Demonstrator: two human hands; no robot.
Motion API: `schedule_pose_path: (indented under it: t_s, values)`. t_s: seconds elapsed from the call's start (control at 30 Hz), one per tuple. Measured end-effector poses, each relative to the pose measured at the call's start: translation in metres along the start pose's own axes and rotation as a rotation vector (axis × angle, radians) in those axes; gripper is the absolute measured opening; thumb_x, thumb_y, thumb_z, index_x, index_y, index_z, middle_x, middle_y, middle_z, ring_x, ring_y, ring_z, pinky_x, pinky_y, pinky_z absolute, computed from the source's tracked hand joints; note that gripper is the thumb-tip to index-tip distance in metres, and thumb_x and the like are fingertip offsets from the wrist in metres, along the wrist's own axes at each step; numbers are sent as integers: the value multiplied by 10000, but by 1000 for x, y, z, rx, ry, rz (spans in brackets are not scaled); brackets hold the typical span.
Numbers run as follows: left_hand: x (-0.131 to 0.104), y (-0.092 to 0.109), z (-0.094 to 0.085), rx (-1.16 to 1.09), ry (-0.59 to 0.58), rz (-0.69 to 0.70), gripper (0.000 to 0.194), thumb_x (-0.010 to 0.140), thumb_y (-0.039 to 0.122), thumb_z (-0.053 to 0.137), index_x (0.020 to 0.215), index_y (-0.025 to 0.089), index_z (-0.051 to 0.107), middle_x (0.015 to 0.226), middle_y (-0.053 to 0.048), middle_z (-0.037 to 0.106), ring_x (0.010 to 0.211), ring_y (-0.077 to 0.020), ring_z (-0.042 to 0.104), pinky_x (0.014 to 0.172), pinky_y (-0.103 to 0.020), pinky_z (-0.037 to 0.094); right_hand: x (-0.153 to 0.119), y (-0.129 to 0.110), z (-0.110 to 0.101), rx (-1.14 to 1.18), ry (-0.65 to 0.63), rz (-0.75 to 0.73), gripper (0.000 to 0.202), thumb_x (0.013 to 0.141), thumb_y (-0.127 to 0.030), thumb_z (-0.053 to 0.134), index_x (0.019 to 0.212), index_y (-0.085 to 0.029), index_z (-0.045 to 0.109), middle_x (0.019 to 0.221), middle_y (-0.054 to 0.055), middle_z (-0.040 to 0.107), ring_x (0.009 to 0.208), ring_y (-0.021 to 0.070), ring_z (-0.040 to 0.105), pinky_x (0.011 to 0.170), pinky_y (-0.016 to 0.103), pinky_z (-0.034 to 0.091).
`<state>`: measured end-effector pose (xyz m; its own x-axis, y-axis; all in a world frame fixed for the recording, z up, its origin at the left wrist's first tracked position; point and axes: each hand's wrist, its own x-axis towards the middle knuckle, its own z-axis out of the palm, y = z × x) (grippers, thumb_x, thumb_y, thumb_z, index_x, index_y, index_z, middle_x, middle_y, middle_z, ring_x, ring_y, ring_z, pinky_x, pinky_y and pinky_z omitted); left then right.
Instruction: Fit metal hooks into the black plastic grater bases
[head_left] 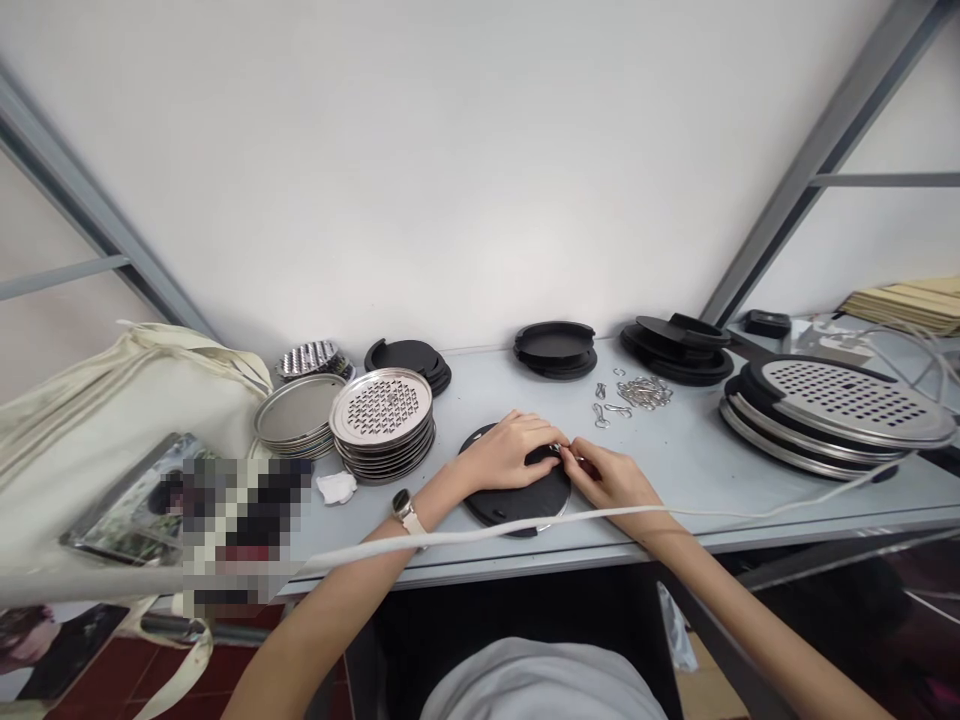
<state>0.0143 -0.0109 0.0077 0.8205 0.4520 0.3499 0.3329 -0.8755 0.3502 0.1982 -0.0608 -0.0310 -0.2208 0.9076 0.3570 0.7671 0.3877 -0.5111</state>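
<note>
A round black plate (517,505) lies on the table in front of me, a sliver of shiny metal showing at its near right edge. My left hand (514,450) rests over this plate, its thumb and fingers closing on a small metal clip (556,448) near the right rim. My right hand (609,478) meets it there, thumb and forefinger pinched at the same clip. The fingertips hide most of the clip. Up and to the right lies a pile of loose wire clips (645,393), with several strays beside it.
Stacked round grater plates (381,408) and plain metal discs (296,410) stand left. Black round holders (555,345) sit at the back. Large grater discs (847,400) are piled right. A white cable (480,535) crosses above my forearms. A cream bag (135,400) is far left.
</note>
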Motion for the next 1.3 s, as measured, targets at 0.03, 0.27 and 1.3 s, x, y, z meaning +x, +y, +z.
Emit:
schedule_pose_path:
  t_s: [0.03,0.27,1.3]
  values:
    - [0,0,0,-3,4,3,214,848,193,485,1054,188,544,1007,-33,628,969,-157,549,902,-297,345,0,0,0,1,-3,2,304,888,-374,393,632,-214,360,523,-48,454,462,89,406,471,200,313]
    - [-1,-1,1,-19,9,0,227,849,194,486,1070,192,539,1030,-41,629,985,-170,551,914,-317,356,1,2,1,16,-19,-3,290,895,-367,379,648,-217,357,533,-48,448,465,91,408,476,204,312]
    - [0,-4,5,-79,42,31,247,837,171,492,1082,175,523,1046,-64,612,1021,-180,538,930,-330,391,3,5,1,16,-36,-5,268,898,-350,344,669,-222,394,542,-28,507,457,107,440,464,220,306]
